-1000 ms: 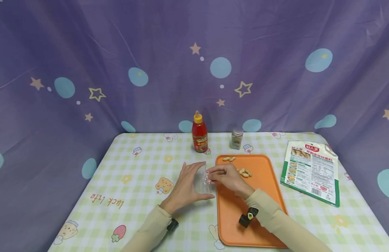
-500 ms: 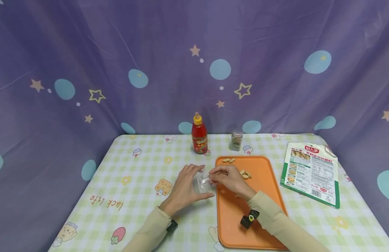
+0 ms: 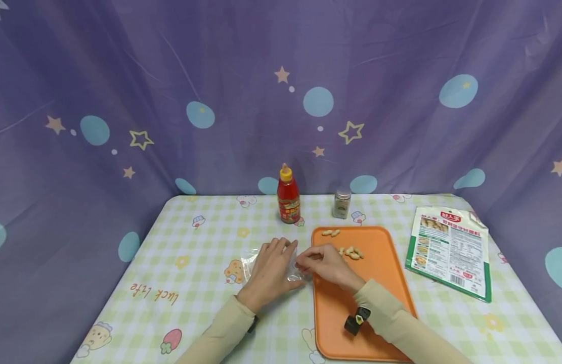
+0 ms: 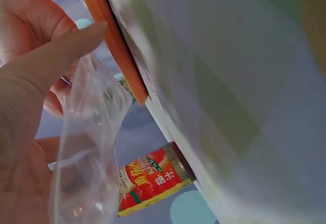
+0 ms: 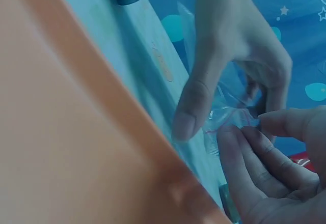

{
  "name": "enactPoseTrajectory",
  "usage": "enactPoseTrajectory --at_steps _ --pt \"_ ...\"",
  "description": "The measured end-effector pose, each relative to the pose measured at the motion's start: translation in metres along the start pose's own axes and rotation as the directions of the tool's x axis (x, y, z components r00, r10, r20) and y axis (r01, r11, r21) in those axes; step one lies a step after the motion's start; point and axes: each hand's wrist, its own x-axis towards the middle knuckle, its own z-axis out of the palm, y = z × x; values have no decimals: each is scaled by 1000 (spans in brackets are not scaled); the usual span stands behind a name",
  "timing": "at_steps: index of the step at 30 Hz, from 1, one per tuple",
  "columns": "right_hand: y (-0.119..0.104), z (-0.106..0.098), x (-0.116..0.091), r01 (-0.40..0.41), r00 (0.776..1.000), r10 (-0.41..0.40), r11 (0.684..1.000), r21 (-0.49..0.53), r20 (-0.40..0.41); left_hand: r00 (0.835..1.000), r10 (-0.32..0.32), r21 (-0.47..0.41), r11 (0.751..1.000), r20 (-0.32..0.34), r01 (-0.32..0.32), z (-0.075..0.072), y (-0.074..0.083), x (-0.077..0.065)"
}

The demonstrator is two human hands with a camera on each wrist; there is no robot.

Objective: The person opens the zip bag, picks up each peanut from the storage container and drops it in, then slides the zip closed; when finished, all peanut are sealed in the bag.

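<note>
A clear plastic zip bag (image 3: 248, 261) with a thin red line along its mouth (image 5: 229, 123) lies between my hands, left of the orange tray (image 3: 333, 323). My left hand (image 3: 268, 270) curves over the bag and holds it, thumb apart from the fingers; in the left wrist view the film (image 4: 87, 147) runs between thumb and fingers. At the mouth end, the thumb and fingertips of my right hand (image 3: 330, 265) pinch the film beside the tray's left edge. Whether anything is inside the bag cannot be made out. Several unshelled peanuts (image 3: 353, 253) lie on the tray.
A red sauce bottle (image 3: 288, 199) with a yellow cap stands at the back, a small spice jar (image 3: 342, 204) right of it. A green-and-white food packet (image 3: 450, 253) lies flat to the tray's right. Purple cloth (image 3: 244, 76) hangs behind the table.
My left hand has closed in from a wide spread and now covers more of the bag, whose film shows on its left side. My right hand stays near the bag's mouth, slightly lower.
</note>
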Motion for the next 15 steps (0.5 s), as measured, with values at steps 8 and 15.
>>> enactPoseTrajectory --at_steps 8,15 --pt "6 4 2 -10 1000 10 1000 18 4 999 28 57 998 -18 -27 2 4 1" --pt "5 4 2 -17 1000 17 998 54 -5 999 36 62 998 -34 -34 3 4 0"
